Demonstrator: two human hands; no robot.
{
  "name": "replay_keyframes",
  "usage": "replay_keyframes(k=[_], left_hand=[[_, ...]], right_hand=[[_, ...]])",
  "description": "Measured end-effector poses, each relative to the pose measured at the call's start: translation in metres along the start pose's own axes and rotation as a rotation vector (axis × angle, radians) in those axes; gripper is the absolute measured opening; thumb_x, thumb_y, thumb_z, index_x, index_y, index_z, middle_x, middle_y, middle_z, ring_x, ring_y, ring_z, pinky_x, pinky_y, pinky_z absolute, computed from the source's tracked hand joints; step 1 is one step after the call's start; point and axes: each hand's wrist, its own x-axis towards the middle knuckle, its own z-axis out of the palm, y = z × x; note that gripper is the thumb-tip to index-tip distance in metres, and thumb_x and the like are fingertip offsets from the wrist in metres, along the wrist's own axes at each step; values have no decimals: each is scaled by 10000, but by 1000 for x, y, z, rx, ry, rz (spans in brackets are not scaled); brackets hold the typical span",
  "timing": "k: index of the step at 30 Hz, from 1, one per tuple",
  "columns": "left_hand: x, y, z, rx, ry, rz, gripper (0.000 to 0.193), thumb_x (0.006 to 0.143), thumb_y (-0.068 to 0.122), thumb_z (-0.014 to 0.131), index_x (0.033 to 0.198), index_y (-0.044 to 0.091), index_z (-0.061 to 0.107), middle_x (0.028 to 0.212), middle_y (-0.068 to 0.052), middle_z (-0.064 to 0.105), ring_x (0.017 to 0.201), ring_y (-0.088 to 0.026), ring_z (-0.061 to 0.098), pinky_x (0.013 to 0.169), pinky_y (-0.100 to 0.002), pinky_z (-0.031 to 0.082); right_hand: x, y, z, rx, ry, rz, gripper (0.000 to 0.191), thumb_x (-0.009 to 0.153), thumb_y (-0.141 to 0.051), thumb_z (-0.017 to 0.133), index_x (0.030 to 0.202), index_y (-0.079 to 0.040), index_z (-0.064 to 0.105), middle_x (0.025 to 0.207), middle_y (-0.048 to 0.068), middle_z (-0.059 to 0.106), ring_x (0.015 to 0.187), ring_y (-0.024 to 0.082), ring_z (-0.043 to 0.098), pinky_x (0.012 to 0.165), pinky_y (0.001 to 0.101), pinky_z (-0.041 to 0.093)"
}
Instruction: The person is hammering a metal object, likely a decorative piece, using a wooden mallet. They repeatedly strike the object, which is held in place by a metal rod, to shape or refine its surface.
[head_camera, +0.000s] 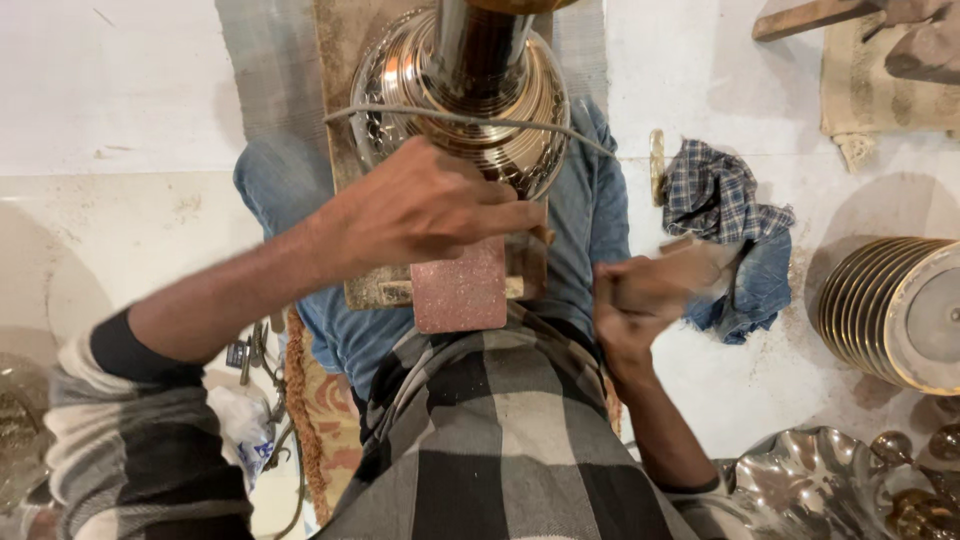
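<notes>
1. A ribbed brass vessel (470, 100) is seen resting on the person's lap, on a board (375, 285), its long axis pointing away from the body.
2. The left hand (425, 210) is laid on the vessel's near side, fingers (500, 215) curled and pressed against the metal; it is the nearer hand.
3. A reddish abrasive block (460, 290) is seen just below that hand, touching the board.
4. The right hand (640, 300) is held to the right of the vessel, apart from it, fingers closed on a blurred wooden tool (690, 265).
5. A checked cloth (725, 200) lies beyond on the floor (700, 80).
</notes>
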Motion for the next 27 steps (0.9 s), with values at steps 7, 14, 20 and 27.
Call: replay_keyframes(k=[7,14,20,27], left_hand=[[-27,-1,43,-54,567,-37,218,1020,249,740,1184,107,724,1048,-71,795,783,-184,773,572,-312,631],[-45,13,89,-90,795,-248,200,926,235,799,980,58,725,972,-145,781,866,-264,800,684,-369,683],[-53,23,120,-56,957,-372,203,888,227,770,927,46,687,736,-130,741,604,-187,732,503,-338,603],[-39,19,136,-142,1299,-438,152,936,-19,622,1060,-102,591,724,-70,762,488,-69,632,409,-239,544]], right_hand=[[58,-34,-48,-185,-357,-182,203,735,-87,701,911,-36,613,671,43,575,569,114,550,523,308,424],[121,-99,-64,-823,-635,-378,253,667,-120,745,896,-61,654,679,67,634,551,178,584,452,344,389],[141,-149,-62,-1021,-730,-469,230,708,-200,796,815,-78,632,623,37,617,433,157,517,383,325,356],[155,-156,-40,-890,-810,-319,272,609,-137,751,837,-52,628,602,70,631,418,195,536,383,359,391]])
